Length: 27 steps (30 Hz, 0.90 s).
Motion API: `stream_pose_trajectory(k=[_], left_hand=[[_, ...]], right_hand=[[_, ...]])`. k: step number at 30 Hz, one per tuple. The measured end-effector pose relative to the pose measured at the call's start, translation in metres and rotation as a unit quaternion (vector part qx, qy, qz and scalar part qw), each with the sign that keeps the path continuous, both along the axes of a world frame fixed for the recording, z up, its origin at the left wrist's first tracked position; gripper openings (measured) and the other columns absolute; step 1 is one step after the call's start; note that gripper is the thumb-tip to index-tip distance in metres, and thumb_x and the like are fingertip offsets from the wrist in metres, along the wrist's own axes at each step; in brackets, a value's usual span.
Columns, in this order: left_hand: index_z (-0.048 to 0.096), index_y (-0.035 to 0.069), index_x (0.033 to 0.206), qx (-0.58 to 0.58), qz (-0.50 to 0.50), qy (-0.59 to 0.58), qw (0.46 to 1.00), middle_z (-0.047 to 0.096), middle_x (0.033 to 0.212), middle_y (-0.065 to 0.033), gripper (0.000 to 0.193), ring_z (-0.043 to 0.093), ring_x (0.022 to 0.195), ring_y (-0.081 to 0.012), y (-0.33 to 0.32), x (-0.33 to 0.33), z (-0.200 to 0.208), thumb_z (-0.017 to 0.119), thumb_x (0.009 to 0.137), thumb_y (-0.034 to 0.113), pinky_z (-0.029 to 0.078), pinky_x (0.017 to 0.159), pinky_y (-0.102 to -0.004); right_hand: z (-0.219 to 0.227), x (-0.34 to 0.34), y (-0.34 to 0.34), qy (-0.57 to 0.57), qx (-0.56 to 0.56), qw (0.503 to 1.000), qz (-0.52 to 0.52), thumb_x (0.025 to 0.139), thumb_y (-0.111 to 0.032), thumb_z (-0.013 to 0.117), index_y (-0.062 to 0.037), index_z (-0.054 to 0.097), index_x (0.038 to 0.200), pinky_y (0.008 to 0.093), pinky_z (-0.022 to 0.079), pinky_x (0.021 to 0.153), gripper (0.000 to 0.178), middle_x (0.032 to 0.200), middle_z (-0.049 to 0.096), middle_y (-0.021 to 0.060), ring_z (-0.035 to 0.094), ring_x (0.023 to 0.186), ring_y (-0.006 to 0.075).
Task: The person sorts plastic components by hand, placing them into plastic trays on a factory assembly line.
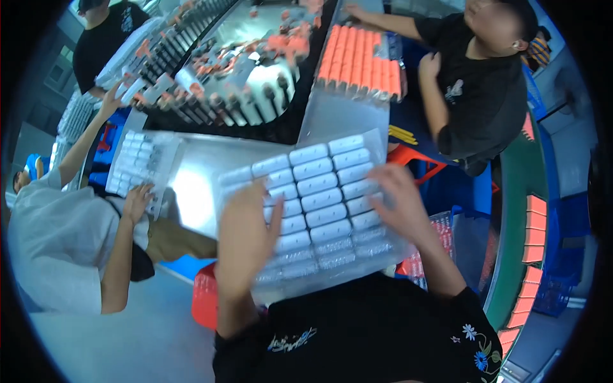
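White pieces [316, 184] could spill if the tray [341, 274] tips; whether left hand [242, 236] or right hand [407, 201] fingers grip, I can't tell.

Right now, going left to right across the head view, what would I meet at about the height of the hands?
A co-worker's tray of white pieces, the wearer's left hand, the middle column of white cases, the wearer's right hand, the green belt.
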<state>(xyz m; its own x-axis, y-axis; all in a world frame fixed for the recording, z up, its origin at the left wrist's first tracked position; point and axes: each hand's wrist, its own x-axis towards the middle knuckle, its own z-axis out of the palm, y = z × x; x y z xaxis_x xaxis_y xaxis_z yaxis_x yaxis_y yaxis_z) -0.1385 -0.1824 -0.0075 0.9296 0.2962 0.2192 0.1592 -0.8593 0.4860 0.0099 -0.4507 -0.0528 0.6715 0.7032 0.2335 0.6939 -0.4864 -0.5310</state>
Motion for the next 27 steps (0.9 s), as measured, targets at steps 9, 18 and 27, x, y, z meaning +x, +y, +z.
stream_pose_trajectory(k=[9, 18, 27], left_hand=[[0.058, -0.004, 0.131, 0.019, -0.053, -0.021, 0.998, 0.057, 0.124, -0.0186, 0.057, 0.054, 0.118, -0.0372, -0.066, -0.033, -0.057, 0.078, 0.082, 0.019, 0.044, 0.102, -0.0473], [0.061, -0.002, 0.127, -0.014, -0.001, -0.025, 1.000, 0.058, 0.122, -0.0173, 0.049, 0.053, 0.117, -0.0362, -0.023, -0.064, -0.062, 0.077, 0.085, 0.019, 0.043, 0.101, -0.0463], [0.061, 0.003, 0.130, -0.013, -0.032, 0.004, 0.999, 0.054, 0.124, -0.0168, 0.060, 0.050, 0.120, -0.0355, -0.015, -0.063, -0.063, 0.083, 0.078, 0.023, 0.039, 0.104, -0.0470]], right_hand=[[0.039, -0.011, 0.021, -0.021, -0.237, 0.956, 0.171, 0.076, -0.017, 0.086, -0.0047, 0.065, 0.124, 0.0425, 0.042, 0.108, 0.054, 0.126, 0.056, 0.0123, 0.052, 0.125, 0.0318], [0.055, 0.014, 0.023, 0.069, -0.184, 0.962, 0.190, 0.070, -0.022, 0.086, -0.0033, 0.060, 0.120, 0.0400, 0.047, 0.096, 0.059, 0.115, 0.059, 0.0153, 0.058, 0.110, 0.0320], [0.092, 0.115, 0.132, 0.141, 0.143, 0.980, 0.000, 0.102, -0.022, 0.057, -0.0009, 0.037, 0.152, 0.0370, 0.060, 0.081, 0.058, 0.123, 0.061, 0.0154, 0.071, 0.094, 0.0231]])
